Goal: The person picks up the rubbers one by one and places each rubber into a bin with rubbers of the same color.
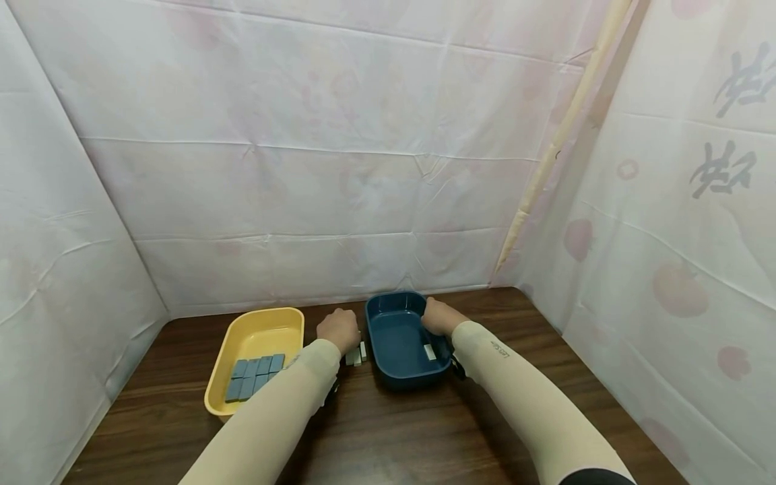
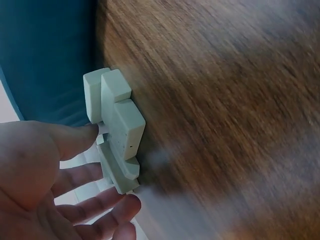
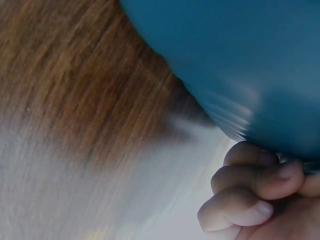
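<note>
In the head view my left hand [image 1: 339, 330] is beside a small group of pale blocks [image 1: 356, 356], between the two trays. In the left wrist view the thumb and loosely bent fingers of that hand [image 2: 70, 175] touch the side of the pale blocks [image 2: 125, 127], which lie close together on the table. My right hand [image 1: 441, 316] grips the right side of the blue tray [image 1: 403, 374] at its rim. Its curled fingers [image 3: 245, 180] show below the tray wall [image 3: 225, 65] in the right wrist view. One pale block [image 1: 430, 352] lies inside the blue tray.
A yellow tray [image 1: 299, 323] stands at the left, holding rows of grey-blue blocks [image 1: 248, 380] partly covered by my left forearm. The trays rest on a dark wooden table [image 1: 394, 431]. Pale printed curtains [image 1: 339, 188] enclose the back and sides.
</note>
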{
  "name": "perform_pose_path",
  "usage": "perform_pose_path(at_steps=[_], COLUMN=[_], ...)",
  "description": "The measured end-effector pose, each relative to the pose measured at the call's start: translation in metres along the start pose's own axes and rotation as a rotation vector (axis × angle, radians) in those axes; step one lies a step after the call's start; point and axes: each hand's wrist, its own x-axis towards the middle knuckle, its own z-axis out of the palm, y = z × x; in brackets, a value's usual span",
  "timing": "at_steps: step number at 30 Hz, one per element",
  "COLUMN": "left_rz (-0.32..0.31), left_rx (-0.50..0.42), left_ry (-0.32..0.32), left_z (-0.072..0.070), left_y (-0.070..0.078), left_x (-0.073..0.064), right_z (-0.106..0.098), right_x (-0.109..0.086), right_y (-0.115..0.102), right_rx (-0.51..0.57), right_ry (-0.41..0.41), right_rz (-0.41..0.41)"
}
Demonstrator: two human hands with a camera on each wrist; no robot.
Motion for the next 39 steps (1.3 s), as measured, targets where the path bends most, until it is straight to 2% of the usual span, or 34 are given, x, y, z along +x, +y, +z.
perform_pose_path(at_steps=[10,18,26,39], left_rz=[-0.014,0.016,0.001,-0.051], left_rx=[0.042,0.033,0.046,0.01], left_ry=[0.036,0.052,0.078,0.061], left_z=[0.004,0.009,0.011,0.01], left_y=[-0.004,0.006,0.011,0.004], left_x=[0.004,0.007,0.006,0.008], right_z=[0.001,-0.003,-0.001,0.001], right_x=[0.002,-0.003,-0.002,0.002], right_y=[-0.004,0.006,0.01,0.0], right_rx=[0.009,0.023,0.026,0.009], right_ry=[-0.006,-0.016,-0.019,-0.013], right_rz=[-0.006,0.042,0.048,0.027])
